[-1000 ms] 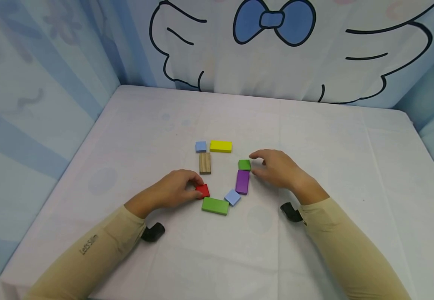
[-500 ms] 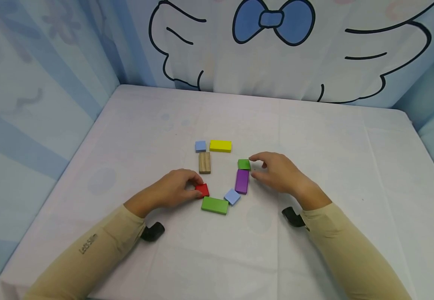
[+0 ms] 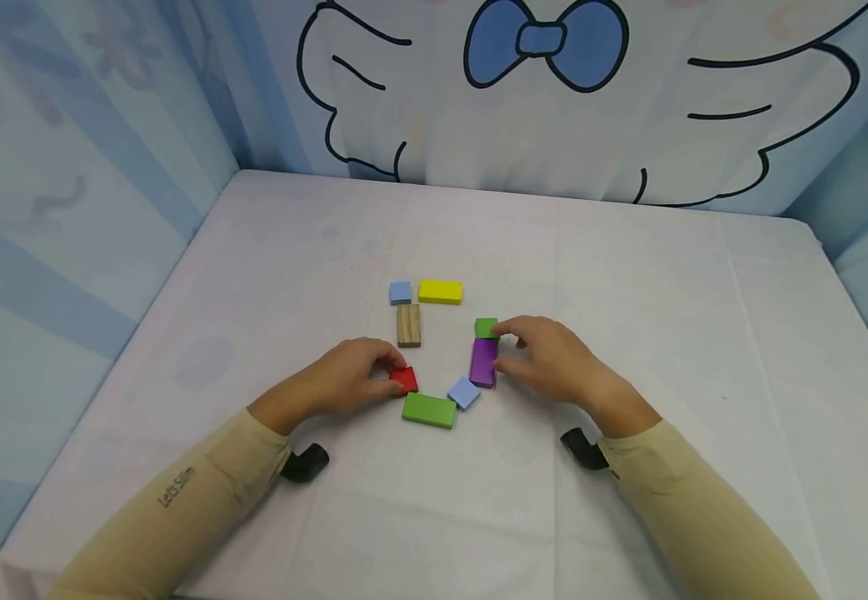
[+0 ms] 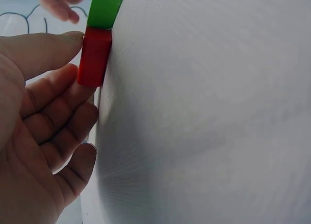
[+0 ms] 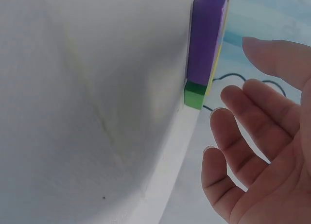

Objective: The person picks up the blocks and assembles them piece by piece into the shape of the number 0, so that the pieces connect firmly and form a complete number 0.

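My left hand [image 3: 344,377] pinches a small red block [image 3: 406,380] between thumb and forefinger; in the left wrist view the red block [image 4: 95,56] stands against the end of a green block [image 4: 104,9]. On the table, that long green block [image 3: 430,411] has a tilted blue block [image 3: 464,393] at its right end. A purple block [image 3: 482,363] follows, with a small green block [image 3: 486,327] at its far end. My right hand [image 3: 554,360] hovers beside these two, fingers loosely bent and holding nothing; in the right wrist view they look apart from the purple block [image 5: 206,39].
Beyond the red block lie a wooden block [image 3: 408,326], a small blue block [image 3: 400,292] and a yellow block [image 3: 440,292], part of the same rough ring. A white cloth covers the table [image 3: 629,275]. Patterned curtains [image 3: 67,250] hang at the back and sides.
My right hand has shifted slightly left and nearer to me, so its forefinger now overlaps the small green block's edge. The left hand and the blocks have stayed put.
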Demonstrator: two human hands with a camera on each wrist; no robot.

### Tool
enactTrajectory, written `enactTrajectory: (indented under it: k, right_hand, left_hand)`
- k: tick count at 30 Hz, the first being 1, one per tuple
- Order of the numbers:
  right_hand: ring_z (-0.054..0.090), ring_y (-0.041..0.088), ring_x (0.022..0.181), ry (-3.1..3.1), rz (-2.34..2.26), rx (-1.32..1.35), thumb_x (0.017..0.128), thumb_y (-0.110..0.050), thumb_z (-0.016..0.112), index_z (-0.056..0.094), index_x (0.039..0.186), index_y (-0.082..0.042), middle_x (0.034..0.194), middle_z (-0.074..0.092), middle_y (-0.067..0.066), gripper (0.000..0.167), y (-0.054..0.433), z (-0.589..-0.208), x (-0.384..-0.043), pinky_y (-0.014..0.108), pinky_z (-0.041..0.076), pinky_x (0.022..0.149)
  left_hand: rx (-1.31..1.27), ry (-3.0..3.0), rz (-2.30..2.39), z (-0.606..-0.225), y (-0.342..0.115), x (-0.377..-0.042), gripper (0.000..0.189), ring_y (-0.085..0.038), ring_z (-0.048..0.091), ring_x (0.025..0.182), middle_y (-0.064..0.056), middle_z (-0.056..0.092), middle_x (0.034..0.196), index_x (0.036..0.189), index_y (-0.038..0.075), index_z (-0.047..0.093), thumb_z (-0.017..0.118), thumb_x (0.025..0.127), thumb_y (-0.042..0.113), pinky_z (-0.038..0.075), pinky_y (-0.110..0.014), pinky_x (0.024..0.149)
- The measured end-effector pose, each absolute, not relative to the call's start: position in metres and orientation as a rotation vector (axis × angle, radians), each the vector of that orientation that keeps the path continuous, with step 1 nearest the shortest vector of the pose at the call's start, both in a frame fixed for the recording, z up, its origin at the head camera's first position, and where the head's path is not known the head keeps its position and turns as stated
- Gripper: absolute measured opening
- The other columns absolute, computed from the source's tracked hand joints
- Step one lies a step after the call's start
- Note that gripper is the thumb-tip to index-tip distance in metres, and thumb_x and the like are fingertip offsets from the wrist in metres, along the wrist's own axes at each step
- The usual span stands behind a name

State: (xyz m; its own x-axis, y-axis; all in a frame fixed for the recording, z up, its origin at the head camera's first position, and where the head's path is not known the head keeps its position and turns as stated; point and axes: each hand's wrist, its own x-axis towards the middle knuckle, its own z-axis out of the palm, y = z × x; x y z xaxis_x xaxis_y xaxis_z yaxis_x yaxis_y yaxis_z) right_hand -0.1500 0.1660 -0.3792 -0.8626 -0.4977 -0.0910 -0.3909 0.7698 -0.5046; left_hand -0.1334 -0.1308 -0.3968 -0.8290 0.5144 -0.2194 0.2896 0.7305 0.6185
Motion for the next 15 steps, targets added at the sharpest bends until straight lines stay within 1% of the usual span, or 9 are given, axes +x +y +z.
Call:
enactTrajectory:
  k: [7, 15]
  right_hand:
    - [0.062, 0.028, 0.101, 2.747, -0.729, -0.768, 0.09, -0.019, 0.073, 0.065, 0.127, -0.002, 0.12, 0.066, 0.012, 0.042, 0.16, -0.382, -0.141, 0.046, 0.05, 0.09]
    - [0.06, 0.026, 0.101, 2.734, -0.678, -0.801, 0.091, -0.02, 0.073, 0.065, 0.128, -0.004, 0.115, 0.066, 0.008, 0.041, 0.152, -0.385, -0.133, 0.043, 0.05, 0.09]
  left_hand:
    - [0.621, 2.553, 0.829, -0.397, -0.131, -0.134, 0.03, -0.019, 0.057, 0.098, -0.001, 0.065, 0.105, 0.117, 0.005, 0.067, 0.074, 0.092, 0.021, 0.049, -0.038, 0.092]
    - [0.609, 2.553, 0.822, -0.397, -0.13, -0.134, 0.031, -0.019, 0.057, 0.101, -0.001, 0.065, 0.106, 0.117, 0.006, 0.067, 0.074, 0.092, 0.022, 0.048, -0.039, 0.094]
